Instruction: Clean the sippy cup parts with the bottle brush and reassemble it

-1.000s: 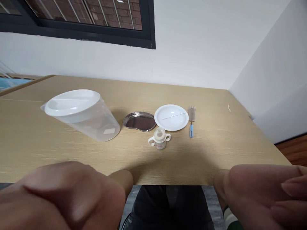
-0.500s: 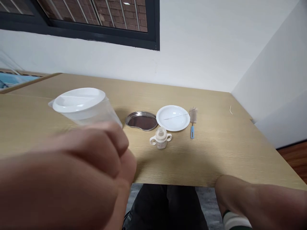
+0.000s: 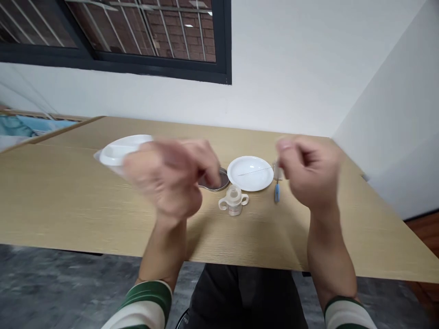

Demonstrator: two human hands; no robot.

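Two hands of ours hang over the tabletop (image 3: 260, 233), both blurred. The fingers of our left hand (image 3: 171, 176) are bent inward, and we cannot tell how tightly they close or whether they grasp anything. Our right hand (image 3: 310, 171) has its fingers clenched in a loose fist. The left one blocks our sight of most of the pitcher (image 3: 116, 153), whose white lid shows on its far left side, and of part of the metal tray (image 3: 223, 180). Just beside our right thumb we see the brush (image 3: 277, 193), blue handle towards us, its bristles partly obscured. Between our hands sits the white plate (image 3: 245, 183), with a thin wire (image 3: 254, 172) across it reaching towards the bristles. The two-handled cup (image 3: 234, 206) stands upright on our side of the plate, near it.

Farther out, the pale wood runs back to a white wall (image 3: 281, 73) under a dark-framed window (image 3: 222, 50) with bars outside. Blue cloth (image 3: 48, 124) shows past the left edge, and grey floor (image 3: 51, 283) lies below, beside our dark trousers (image 3: 247, 301).
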